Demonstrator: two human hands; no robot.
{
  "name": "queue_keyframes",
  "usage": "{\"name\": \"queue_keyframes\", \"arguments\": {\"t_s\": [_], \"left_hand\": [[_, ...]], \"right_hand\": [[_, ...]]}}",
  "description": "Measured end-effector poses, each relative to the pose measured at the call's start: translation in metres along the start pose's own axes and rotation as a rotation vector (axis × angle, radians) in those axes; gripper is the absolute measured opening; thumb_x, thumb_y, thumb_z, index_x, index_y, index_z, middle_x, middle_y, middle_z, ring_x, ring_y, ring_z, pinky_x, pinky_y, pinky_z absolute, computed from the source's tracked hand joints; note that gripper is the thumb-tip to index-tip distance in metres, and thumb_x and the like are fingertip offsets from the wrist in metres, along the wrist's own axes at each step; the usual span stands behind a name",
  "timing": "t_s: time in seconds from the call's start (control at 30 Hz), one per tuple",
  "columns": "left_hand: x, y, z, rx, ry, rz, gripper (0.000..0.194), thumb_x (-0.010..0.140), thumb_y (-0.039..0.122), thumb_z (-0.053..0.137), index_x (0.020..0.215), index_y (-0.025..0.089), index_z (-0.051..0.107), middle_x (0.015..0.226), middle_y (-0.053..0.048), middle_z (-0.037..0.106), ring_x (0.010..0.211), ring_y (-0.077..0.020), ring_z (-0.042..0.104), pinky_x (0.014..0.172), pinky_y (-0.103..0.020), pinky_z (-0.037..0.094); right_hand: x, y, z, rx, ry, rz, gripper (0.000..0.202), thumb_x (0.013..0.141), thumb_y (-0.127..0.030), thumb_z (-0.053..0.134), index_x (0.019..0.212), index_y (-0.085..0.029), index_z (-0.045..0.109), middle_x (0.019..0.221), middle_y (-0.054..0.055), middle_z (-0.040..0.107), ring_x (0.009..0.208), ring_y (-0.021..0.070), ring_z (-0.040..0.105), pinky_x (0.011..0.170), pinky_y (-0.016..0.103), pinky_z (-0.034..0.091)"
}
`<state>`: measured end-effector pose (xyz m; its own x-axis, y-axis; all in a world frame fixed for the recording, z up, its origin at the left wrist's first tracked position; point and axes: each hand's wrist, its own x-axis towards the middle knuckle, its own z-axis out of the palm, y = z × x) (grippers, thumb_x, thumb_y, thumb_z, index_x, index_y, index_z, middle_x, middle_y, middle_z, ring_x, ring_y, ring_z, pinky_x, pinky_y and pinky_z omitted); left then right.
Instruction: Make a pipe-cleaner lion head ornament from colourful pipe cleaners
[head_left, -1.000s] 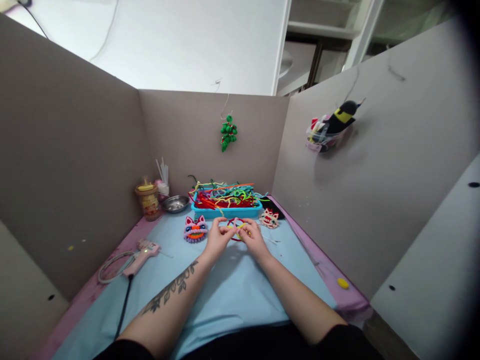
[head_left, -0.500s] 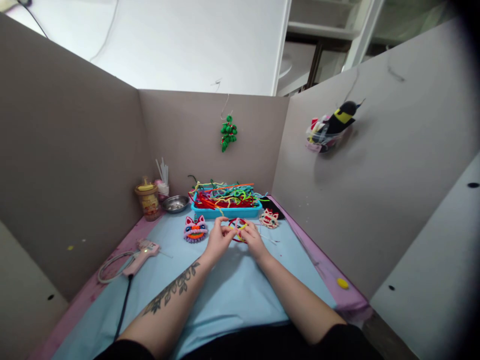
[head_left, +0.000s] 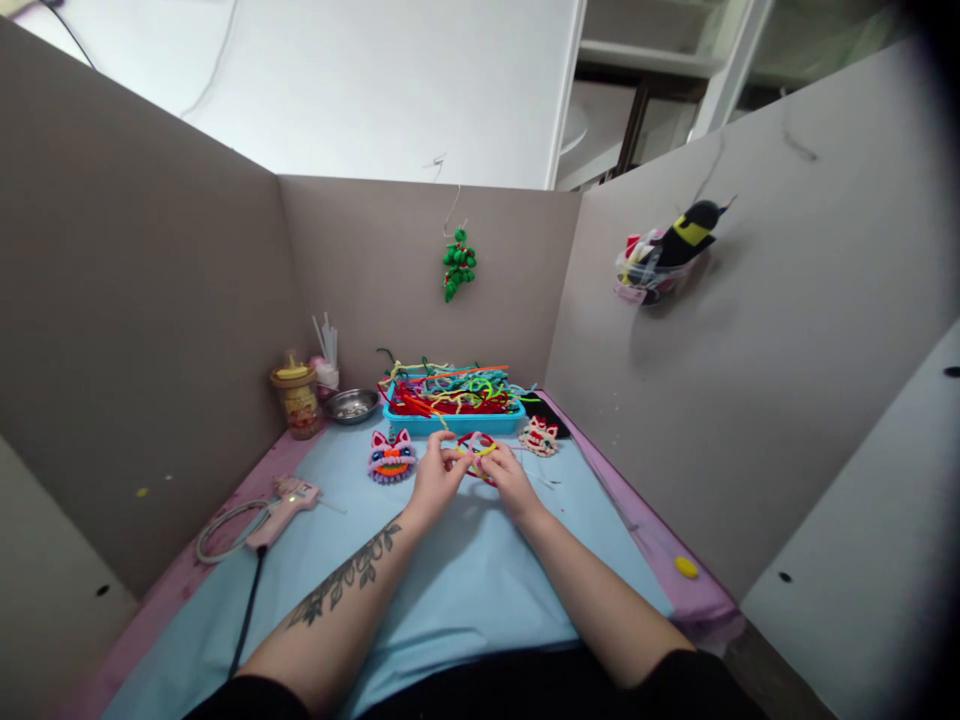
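Between my two hands is a small rounded frame of bent pipe cleaners [head_left: 475,440], red, yellow and pink. My left hand [head_left: 439,470] pinches its left side, thumb and fingers together. On the other side my right hand [head_left: 510,478] is closed on its right edge. The fingers cover part of the frame. A finished-looking lion head [head_left: 391,458] of pink, orange and purple pipe cleaners lies left of my left hand. To the right of my right hand sits a cream and red lion head [head_left: 538,436].
Behind my hands stands a blue tray [head_left: 427,424] heaped with coloured pipe cleaners. A pink glue gun [head_left: 283,512] with its cable lies at left. A metal bowl [head_left: 352,405] and a lidded cup [head_left: 298,400] stand at back left; a yellow disc [head_left: 685,567] lies at right.
The pipe-cleaner frame has tilted slightly between my fingers. Both hands keep their hold in nearly the same place, and the view has shifted a little.
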<state>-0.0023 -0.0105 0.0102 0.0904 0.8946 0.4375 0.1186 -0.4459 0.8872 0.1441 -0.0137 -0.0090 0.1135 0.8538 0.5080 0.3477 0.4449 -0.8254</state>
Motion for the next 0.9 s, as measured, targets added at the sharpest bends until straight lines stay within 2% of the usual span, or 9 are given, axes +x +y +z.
{"name": "queue_keyframes", "arguments": {"t_s": [0.1,0.2,0.4,0.5,0.63,0.77,0.9], "left_hand": [[0.0045,-0.0022,-0.0014,-0.15,0.02,-0.116,0.047,0.069,0.035,0.067,0.103,0.018,0.039,0.066,0.001,0.065,0.058,-0.0128,0.058,0.057,-0.023,0.041],[0.0071,-0.0045,-0.0026,-0.254,0.03,-0.201,0.052,0.065,0.035,0.071,0.102,0.018,0.039,0.065,0.001,0.064,0.059,-0.0136,0.06,0.061,-0.025,0.044],[0.0079,-0.0043,-0.0034,-0.275,0.06,-0.327,0.058,0.057,0.033,0.077,0.102,0.018,0.043,0.067,0.0,0.066,0.059,-0.0139,0.061,0.059,-0.024,0.043],[0.0081,-0.0026,-0.0041,-0.254,0.066,-0.382,0.057,0.056,0.031,0.077,0.101,0.017,0.045,0.064,0.0,0.065,0.057,-0.0131,0.059,0.056,-0.024,0.041],[0.0075,-0.0009,-0.0044,-0.239,0.028,-0.409,0.057,0.055,0.03,0.077,0.1,0.016,0.046,0.061,0.002,0.064,0.053,-0.0126,0.057,0.054,-0.023,0.039],[0.0062,-0.0009,-0.0031,-0.23,-0.004,-0.407,0.055,0.056,0.027,0.075,0.1,0.016,0.044,0.061,0.002,0.063,0.053,-0.0117,0.056,0.054,-0.023,0.038],[0.0054,-0.0047,-0.0016,-0.192,-0.015,-0.36,0.052,0.061,0.027,0.071,0.101,0.016,0.041,0.064,0.001,0.064,0.055,-0.012,0.056,0.056,-0.023,0.038]], "right_hand": [[-0.0009,-0.0041,-0.0028,-0.062,-0.005,-0.066,0.024,0.08,-0.035,0.051,0.065,-0.021,0.064,0.098,0.007,0.057,0.113,0.0235,0.045,0.098,0.038,0.032],[-0.0018,-0.0042,-0.0041,-0.096,0.034,-0.135,0.02,0.082,-0.03,0.049,0.075,-0.021,0.065,0.104,0.008,0.054,0.113,0.0235,0.045,0.099,0.04,0.032],[-0.0036,-0.0052,-0.0086,-0.215,0.101,-0.262,0.017,0.076,-0.016,0.052,0.086,-0.022,0.063,0.115,0.008,0.047,0.114,0.0241,0.043,0.099,0.043,0.032],[-0.0046,-0.0083,-0.0107,-0.307,0.074,-0.372,0.021,0.073,-0.012,0.052,0.084,-0.024,0.066,0.119,0.006,0.045,0.116,0.025,0.04,0.1,0.044,0.031],[-0.0052,-0.0104,-0.0107,-0.387,0.033,-0.448,0.027,0.072,-0.01,0.054,0.086,-0.029,0.069,0.122,0.004,0.043,0.118,0.0261,0.037,0.1,0.046,0.03],[-0.0057,-0.0095,-0.0097,-0.411,0.03,-0.481,0.025,0.074,-0.012,0.055,0.083,-0.03,0.07,0.12,0.004,0.044,0.117,0.0262,0.036,0.1,0.048,0.03],[-0.0066,-0.0086,-0.0076,-0.347,0.022,-0.444,0.02,0.074,-0.014,0.057,0.079,-0.028,0.07,0.113,0.005,0.049,0.112,0.0253,0.04,0.099,0.047,0.032]]}}
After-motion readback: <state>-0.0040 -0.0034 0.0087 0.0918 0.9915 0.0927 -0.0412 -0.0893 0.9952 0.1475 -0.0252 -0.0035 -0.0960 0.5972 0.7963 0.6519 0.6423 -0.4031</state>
